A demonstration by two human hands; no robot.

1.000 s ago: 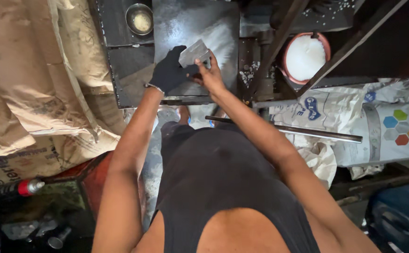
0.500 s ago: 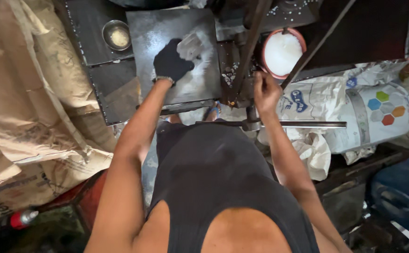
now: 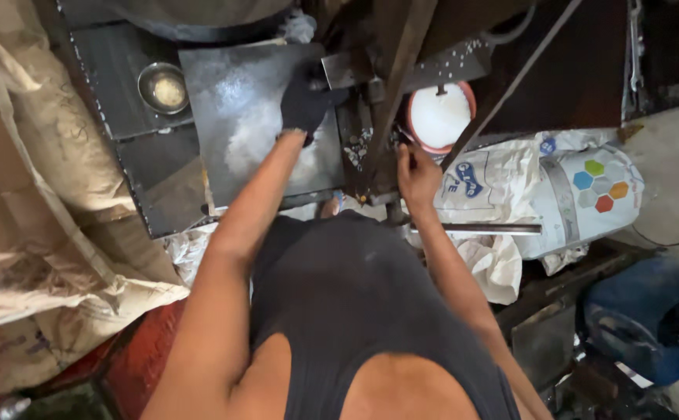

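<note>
The metal sheet, grey and dusted with white powder, lies flat on the dark tabletop in front of us, its right edge reaching up to the upright bars of a metal press frame. Our left hand, in a black glove, rests palm down on the sheet's upper right corner with the fingers loosely spread; a small grey metal piece lies just beyond the fingertips, and we cannot tell whether the glove touches it. Our right hand, bare, is curled closed at the foot of the frame, seemingly about a thin part there, though what it pinches is too small to make out. A small steel bowl with pale contents sits on the tabletop to the left of the sheet. Behind the frame stands a red-rimmed tub of white powder. A steel rod lies across printed white sacks on our right, and brown paper sacks are heaped on our left.
</note>
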